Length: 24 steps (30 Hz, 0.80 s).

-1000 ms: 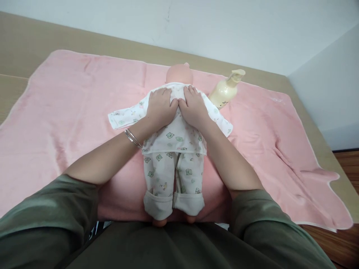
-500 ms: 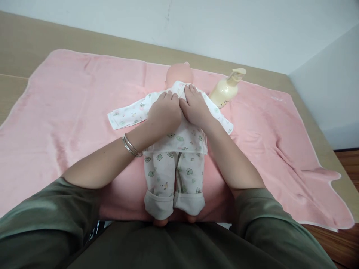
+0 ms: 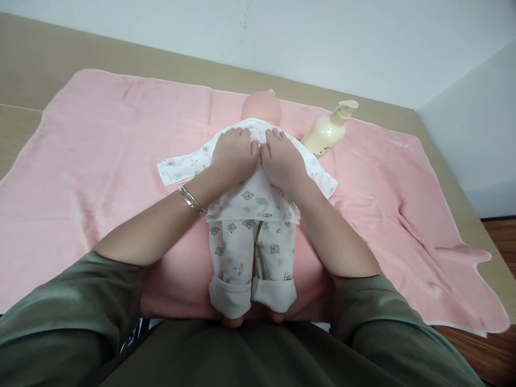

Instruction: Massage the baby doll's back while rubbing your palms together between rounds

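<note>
A baby doll (image 3: 261,107) lies lengthwise in front of me, its head at the far end and its feet by my body. It wears a white printed baby shirt (image 3: 253,203) and matching trousers (image 3: 276,252) with turned-up cuffs. My left hand (image 3: 236,156) and my right hand (image 3: 284,158) are side by side on the upper part of the shirt, just below the neck. Both have curled fingers closed on the cloth, thumbs close together at the middle. The fingertips are partly hidden, as is the cloth under the palms.
A cream pump bottle (image 3: 325,133) lies tilted beside the doll's right-hand sleeve. Under everything spreads a pink blanket (image 3: 121,140) with some wrinkles, on a wooden table (image 3: 28,64). A pale wall (image 3: 322,48) stands behind the table.
My hands have drawn slightly apart at the fingertips, and my right hand has come a little nearer to me. The raised fold of shirt near the neck now looks flatter.
</note>
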Motion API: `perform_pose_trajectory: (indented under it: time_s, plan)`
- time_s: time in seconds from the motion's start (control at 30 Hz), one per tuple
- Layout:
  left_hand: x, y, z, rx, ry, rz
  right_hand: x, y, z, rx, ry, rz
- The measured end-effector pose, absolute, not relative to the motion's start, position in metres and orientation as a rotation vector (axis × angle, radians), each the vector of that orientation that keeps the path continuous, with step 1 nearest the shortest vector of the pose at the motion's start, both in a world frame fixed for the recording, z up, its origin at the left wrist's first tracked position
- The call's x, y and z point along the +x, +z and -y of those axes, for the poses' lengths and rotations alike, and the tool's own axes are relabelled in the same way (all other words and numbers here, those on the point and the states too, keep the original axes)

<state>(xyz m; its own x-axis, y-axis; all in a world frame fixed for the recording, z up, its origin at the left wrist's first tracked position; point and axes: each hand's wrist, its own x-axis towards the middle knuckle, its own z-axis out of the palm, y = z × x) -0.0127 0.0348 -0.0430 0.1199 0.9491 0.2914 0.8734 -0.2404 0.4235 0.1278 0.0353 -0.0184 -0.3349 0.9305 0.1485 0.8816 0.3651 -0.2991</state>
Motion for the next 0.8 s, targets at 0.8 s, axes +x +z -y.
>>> perform_pose_trajectory:
  time_s: [0.8]
  plan:
    - [-0.013,-0.039,-0.035,2.209,0.72,-1.862,0.124,-0.013,-0.03,-1.654,0.256,2.41]
